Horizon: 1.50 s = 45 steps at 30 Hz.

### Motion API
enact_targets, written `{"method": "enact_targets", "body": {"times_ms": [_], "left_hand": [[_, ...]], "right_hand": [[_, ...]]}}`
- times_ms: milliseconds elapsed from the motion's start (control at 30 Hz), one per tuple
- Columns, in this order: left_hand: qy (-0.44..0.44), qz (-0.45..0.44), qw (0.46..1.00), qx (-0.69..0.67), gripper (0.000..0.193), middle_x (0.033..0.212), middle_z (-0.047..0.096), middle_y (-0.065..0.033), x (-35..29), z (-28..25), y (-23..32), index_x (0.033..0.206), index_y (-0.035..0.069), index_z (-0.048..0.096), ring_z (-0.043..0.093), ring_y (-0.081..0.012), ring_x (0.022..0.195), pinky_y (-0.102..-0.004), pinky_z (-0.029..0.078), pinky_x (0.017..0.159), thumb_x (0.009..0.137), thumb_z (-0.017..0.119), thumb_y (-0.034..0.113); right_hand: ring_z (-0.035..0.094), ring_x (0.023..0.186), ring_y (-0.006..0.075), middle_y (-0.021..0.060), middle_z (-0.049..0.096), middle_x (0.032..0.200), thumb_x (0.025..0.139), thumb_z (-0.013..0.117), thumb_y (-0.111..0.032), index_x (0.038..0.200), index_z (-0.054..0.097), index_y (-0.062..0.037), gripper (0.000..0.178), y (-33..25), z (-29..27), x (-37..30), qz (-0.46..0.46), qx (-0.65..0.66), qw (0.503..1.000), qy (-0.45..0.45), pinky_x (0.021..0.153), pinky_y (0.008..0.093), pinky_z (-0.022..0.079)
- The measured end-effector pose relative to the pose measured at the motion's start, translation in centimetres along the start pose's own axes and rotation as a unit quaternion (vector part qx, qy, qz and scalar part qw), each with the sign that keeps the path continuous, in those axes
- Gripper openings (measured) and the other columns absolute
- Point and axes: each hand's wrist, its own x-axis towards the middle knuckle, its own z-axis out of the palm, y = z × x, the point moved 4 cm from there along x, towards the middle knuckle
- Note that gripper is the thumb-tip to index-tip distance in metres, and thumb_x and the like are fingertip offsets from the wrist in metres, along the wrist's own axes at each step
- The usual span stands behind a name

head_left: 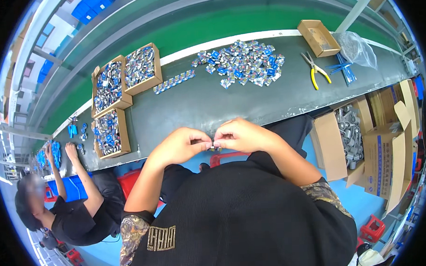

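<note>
At the near edge of the dark worktable [184, 120], my left hand [187, 144] and my right hand [241, 135] meet fingertip to fingertip. Both are closed in a pinch around a small metallic piece [215, 148]. My fingers cover most of it, so its exact kind is hidden. Beyond my hands lies a loose pile of small blue and silver parts [248, 63]. To its left, similar parts stand side by side in a slanting row [174, 82].
Cardboard trays [127, 94] full of similar parts stand at left, near a seated co-worker [70, 213]. Yellow-handled pliers [316, 73], blue strips [346, 71], a clear plastic bag [360, 50] and a shallow box [320, 39] lie at right. Below, a carton [331, 152] holds grey fittings [350, 135].
</note>
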Motion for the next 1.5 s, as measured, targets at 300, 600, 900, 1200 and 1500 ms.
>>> {"method": "enact_targets", "body": {"times_ms": [300,600,900,1200,1500], "left_hand": [[-0.054,-0.092,0.960,-0.258,0.016,0.087,0.072,-0.0081,0.5,4.2,-2.3,0.101,-0.003,0.072,0.067,-0.0139,0.076,-0.0286,0.056,0.067,0.094,0.068,0.010],[-0.048,-0.053,0.936,-0.346,0.021,0.084,0.072,-0.0115,0.1,4.5,-2.2,0.100,-0.005,0.072,0.069,-0.0173,0.067,-0.0292,0.058,0.062,0.094,0.069,0.015],[0.096,-0.081,0.956,-0.266,0.029,0.086,0.072,-0.0083,-0.5,1.7,-1.3,0.113,-0.002,0.067,0.068,-0.0130,0.066,-0.0258,0.056,0.061,0.100,0.061,0.023],[0.071,-0.082,0.953,-0.283,0.026,0.092,0.074,-0.0076,0.1,2.6,-3.5,0.115,0.001,0.069,0.067,-0.0112,0.071,-0.0243,0.054,0.064,0.098,0.063,0.020],[-0.065,-0.101,0.971,-0.205,0.021,0.088,0.073,-0.0064,0.0,3.4,-2.0,0.104,0.002,0.072,0.065,-0.0101,0.065,-0.0242,0.052,0.058,0.098,0.064,0.020]], "right_hand": [[0.067,0.073,0.0147,0.0085,0.069,0.078,0.093,0.069,-0.017,0.091,0.069,0.0023,0.020,2.1,0.9,-2.5,-0.030,0.158,0.984,-0.076,0.066,0.0295,0.053],[0.062,0.081,0.0136,0.0048,0.067,0.084,0.094,0.068,-0.015,0.092,0.068,0.0026,0.018,3.5,2.2,-2.7,0.055,0.381,0.913,-0.136,0.073,0.0298,0.049],[0.065,0.073,0.0136,0.0068,0.070,0.084,0.089,0.071,-0.019,0.092,0.073,-0.0030,0.017,4.6,-14.6,-2.1,0.105,-0.027,0.893,0.436,0.066,0.0305,0.051],[0.068,0.081,0.0290,0.0155,0.070,0.086,0.090,0.067,-0.024,0.091,0.074,-0.0051,0.020,3.2,-9.9,-0.5,0.029,-0.143,0.911,0.387,0.072,0.0394,0.053],[0.063,0.070,0.0158,0.0085,0.067,0.077,0.093,0.069,-0.032,0.085,0.070,-0.0031,0.030,1.3,1.0,-2.4,-0.001,0.086,0.995,-0.049,0.064,0.0313,0.048]]}}
